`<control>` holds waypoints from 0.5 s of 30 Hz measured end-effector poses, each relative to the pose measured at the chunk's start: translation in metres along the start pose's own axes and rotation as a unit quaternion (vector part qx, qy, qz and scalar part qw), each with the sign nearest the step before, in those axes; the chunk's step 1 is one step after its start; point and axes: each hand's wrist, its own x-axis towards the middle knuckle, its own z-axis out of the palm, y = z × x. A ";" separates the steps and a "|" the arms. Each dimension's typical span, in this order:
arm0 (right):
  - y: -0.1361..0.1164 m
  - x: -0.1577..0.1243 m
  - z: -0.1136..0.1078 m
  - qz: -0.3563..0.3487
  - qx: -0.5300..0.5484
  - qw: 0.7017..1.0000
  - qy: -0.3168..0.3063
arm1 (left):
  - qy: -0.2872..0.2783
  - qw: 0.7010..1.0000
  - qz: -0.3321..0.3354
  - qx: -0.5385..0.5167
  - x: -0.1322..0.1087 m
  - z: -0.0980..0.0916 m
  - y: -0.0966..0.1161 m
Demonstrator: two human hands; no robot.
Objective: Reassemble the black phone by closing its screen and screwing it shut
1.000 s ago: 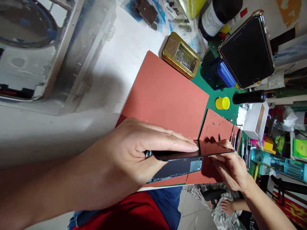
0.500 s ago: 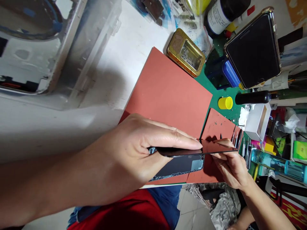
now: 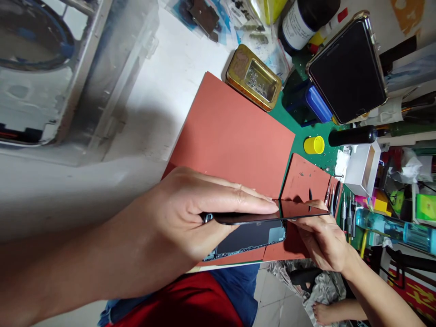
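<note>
A black smartphone screen panel (image 3: pixel 272 218) stands almost edge-on above the opened phone body (image 3: pixel 247 238), whose dark interior and grey metal shield face up. My left hand (image 3: pixel 207 202) grips the panel's near end, fingers along its top and thumb beneath. My right hand (image 3: pixel 322 236) pinches the far end between thumb and fingers. The panel's glossy face reflects the mat. Part of the phone body is hidden behind the panel and my left hand. Both sit on a terracotta silicone mat (image 3: pixel 231 127).
A second mat piece (image 3: pixel 304 179) holds small tools (image 3: pixel 327 195). Beyond lie a green cutting mat (image 3: pixel 299 113), a gold tin (image 3: pixel 254 77), a cased phone (image 3: pixel 347 66), a yellow cap (image 3: pixel 314 145) and a black bottle (image 3: pixel 306 18). A bare foot (image 3: pixel 323 313) shows below.
The whole view shifts slightly left and the scene tilts a little. Both hands keep the same hold on the panel, which stays raised above the phone body.
</note>
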 end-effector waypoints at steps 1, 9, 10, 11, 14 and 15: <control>0.001 0.001 0.000 -0.005 -0.002 1.000 0.002 | 0.001 1.000 0.003 0.001 0.000 0.000 -0.001; 0.006 0.012 -0.005 -0.066 -0.047 0.997 -0.006 | 0.003 1.000 -0.012 0.005 0.002 0.000 0.001; 0.007 0.011 -0.004 -0.068 -0.049 0.996 -0.007 | 0.004 1.000 -0.017 0.001 0.002 0.000 0.002; 0.007 0.010 -0.004 -0.070 -0.052 0.996 -0.008 | 0.003 1.000 -0.021 -0.005 0.001 0.000 0.002; 0.007 0.000 0.001 -0.072 -0.060 0.995 -0.014 | 0.010 0.999 -0.029 -0.029 -0.001 0.002 0.002; 0.008 -0.004 0.003 -0.067 -0.058 0.996 -0.019 | 0.015 0.999 -0.031 -0.038 -0.001 0.003 0.001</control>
